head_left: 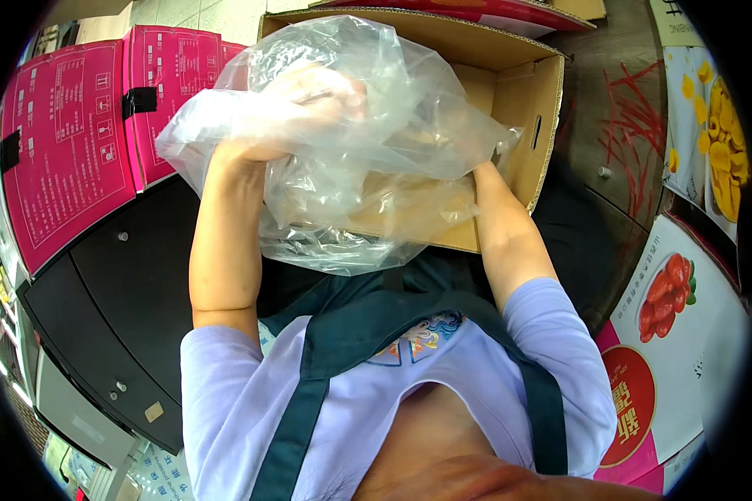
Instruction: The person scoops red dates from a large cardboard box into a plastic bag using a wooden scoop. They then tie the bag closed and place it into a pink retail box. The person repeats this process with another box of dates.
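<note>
A large clear plastic bag [334, 179] lies crumpled across an open brown cardboard box [510, 92], covering much of its near and left part. My left hand [313, 96] is under the plastic at the upper left. Its fingers show hazily through the film, bent round and gathered against the bag. Film folds over that wrist. My right hand [468, 150] reaches in at the box's right side, also behind the plastic, and its fingers are hidden. The box's right wall, with a slot-shaped handle hole, and part of its bottom show past the bag.
Pink printed cartons [67, 142] with black tape stand at left, above a dark cabinet [129, 275]. Red strips [635, 125] lie scattered on the floor at right. A white carton [664, 309] picturing red fruit stands nearby. Another pink carton [476, 10] is behind the box.
</note>
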Demonstrator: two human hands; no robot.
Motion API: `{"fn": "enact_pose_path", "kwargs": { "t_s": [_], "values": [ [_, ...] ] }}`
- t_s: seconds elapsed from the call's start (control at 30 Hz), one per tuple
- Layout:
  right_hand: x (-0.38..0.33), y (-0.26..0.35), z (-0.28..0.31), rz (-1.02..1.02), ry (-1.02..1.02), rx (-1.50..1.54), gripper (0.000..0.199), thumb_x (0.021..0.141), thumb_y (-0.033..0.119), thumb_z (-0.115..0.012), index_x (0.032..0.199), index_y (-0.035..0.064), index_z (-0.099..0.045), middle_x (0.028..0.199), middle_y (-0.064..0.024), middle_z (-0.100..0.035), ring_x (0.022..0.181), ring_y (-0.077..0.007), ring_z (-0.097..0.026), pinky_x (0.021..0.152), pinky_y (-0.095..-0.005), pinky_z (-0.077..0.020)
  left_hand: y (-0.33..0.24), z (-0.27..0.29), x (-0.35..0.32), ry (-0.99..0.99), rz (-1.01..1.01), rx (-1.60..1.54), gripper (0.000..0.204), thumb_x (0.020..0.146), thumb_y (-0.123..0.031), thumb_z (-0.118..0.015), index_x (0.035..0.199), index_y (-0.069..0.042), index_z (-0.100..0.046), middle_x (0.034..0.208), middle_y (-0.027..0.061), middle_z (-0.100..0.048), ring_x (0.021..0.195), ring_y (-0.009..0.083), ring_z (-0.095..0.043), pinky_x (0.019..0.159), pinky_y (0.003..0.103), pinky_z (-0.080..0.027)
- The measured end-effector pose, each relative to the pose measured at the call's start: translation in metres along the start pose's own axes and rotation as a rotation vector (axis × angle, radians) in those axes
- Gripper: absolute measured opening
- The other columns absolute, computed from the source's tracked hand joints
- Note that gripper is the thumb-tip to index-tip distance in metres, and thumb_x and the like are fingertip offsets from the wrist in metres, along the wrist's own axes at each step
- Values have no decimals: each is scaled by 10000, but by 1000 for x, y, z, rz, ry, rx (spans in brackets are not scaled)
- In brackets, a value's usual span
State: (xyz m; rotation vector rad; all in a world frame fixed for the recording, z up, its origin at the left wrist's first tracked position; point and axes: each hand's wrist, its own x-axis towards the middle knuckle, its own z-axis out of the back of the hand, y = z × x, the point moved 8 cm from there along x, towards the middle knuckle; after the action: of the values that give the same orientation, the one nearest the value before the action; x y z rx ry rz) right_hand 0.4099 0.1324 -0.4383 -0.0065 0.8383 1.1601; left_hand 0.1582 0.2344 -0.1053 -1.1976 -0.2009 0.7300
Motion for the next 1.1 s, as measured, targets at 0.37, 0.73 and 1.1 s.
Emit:
{"fn": "enact_pose_path", "kwargs": {
  "t_s": [0.37, 0.73, 1.1],
  "values": [
    [-18, 11, 13, 138, -107, -2, 315, 800, 326, -618, 1021, 109, -676, 1021, -192, -671, 996, -379, -613, 861, -485, -458, 77, 95, 17, -557, 370, 94, 245, 832, -241, -539, 919, -44, -657, 840, 66, -665, 883, 207, -626, 801, 343, -485],
    [-73, 31, 72, 102, -132, 34, 357, 794, 358, -624, 1060, 126, -678, 1007, -184, -678, 986, -373, -626, 853, -452, -485, 48, 37, 14, -557, 119, 1040, 168, 760, -12, -608, 926, -16, -582, 923, 131, -614, 814, 316, -642, 724, 416, -525],
    [-135, 66, 113, 52, -215, 18, 358, 770, 334, -655, 1065, 133, -682, 974, -167, -693, 956, -336, -652, 806, -413, -494, 65, -5, -6, 108, 496, 895, 747, 731, -173, -750, 1399, -306, -444, 1551, 62, -242, 1311, 284, -423, 1002, 472, -428]
  ]
}}
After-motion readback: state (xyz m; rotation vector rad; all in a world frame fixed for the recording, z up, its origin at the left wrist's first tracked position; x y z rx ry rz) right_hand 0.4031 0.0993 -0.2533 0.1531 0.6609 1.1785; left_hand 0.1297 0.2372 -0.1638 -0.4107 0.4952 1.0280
